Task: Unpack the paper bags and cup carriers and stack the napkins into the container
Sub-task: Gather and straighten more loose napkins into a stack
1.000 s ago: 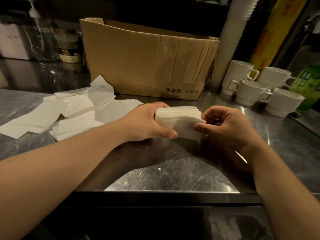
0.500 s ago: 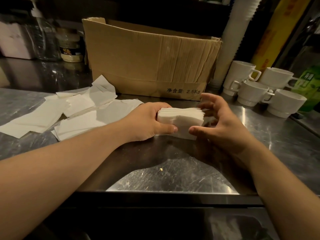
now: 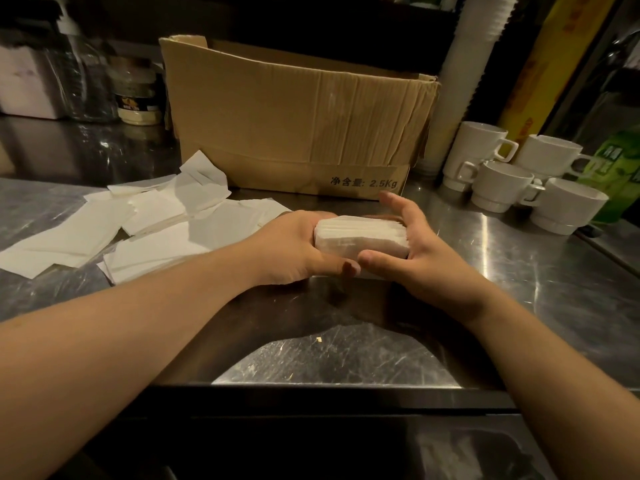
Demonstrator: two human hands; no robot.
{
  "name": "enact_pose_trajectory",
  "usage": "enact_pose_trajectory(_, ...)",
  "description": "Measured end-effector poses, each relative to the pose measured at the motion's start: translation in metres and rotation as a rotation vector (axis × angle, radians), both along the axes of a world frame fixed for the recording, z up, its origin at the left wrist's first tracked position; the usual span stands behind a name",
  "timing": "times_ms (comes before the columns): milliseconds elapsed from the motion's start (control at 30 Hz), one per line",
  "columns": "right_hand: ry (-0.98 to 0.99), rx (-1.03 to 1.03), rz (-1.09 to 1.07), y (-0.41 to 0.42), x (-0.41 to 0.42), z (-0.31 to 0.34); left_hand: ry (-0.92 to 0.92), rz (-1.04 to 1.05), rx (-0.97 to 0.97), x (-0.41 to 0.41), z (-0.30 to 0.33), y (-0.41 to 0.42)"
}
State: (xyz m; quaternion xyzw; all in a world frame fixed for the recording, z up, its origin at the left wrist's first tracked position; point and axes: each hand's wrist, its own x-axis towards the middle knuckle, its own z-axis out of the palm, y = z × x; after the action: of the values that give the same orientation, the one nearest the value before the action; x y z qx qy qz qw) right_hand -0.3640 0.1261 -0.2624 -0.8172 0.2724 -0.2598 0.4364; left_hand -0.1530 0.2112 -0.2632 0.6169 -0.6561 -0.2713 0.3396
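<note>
Right now the left hand (image 3: 294, 247) grips the left end of a napkin stack (image 3: 360, 239), thumb along its near face. Right hand (image 3: 415, 244) is spread wide w/ straight fingers, palm pressed flat vs the stack's right end, thumb tip touching the near face. Looks like squaring up the edges, holding the stack between both hands just above or on the counter (image 3: 346, 358); can't tell which.

Stack sits approx mid-counter, a bit fwd of the near edge. Just behind it stands an open cardboard box (image 3: 294, 126), toward the back edge. Left of the hands, loose napkins (image 3: 145, 233) lie scattered flat & overlapping toward the left edge, not yet gathered. White cups (image 3: 512, 174) cluster near the back right corner, w/ a tall sleeve of paper cups (image 3: 474, 64) beside the box. Jar (image 3: 138, 95) & clear bottle (image 3: 83, 77) at back left.

Progress, as a judgement: one batch collected & tidied, maybe half the napkins; the loose pile is left. No napkin container is identifiable, unless the box serves. No paper bags or cup carriers visible, so can't tell abt that part.
</note>
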Motion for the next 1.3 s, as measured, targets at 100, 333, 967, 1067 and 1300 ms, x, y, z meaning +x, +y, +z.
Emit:
enact_pose_trajectory(100, 0.033, -0.053, -0.006, 0.004, 0.006, 0.001, -0.005, 0.016, -0.016, -0.001, 0.001, 0.000)
enact_pose_trajectory(333, -0.034, -0.003, -0.033, -0.002, 0.001, -0.001, 0.016, 0.073, -0.022, 0.000, 0.002, 0.001)
enact_pose_trajectory(967, 0.033, -0.175, -0.005, -0.009, 0.001, -0.007, 0.010, -0.006, 0.039, 0.005, 0.002, -0.001)
enact_pose_trajectory(1067, 0.035, -0.190, -0.003, -0.012, 0.001, -0.007, 0.013, -0.009, 0.046, 0.004, 0.002, -0.002)
enact_pose_trajectory(1300, 0.039, -0.230, 0.001, -0.014, 0.002, -0.008, 0.066, -0.031, 0.023, 0.008, 0.004, 0.001)
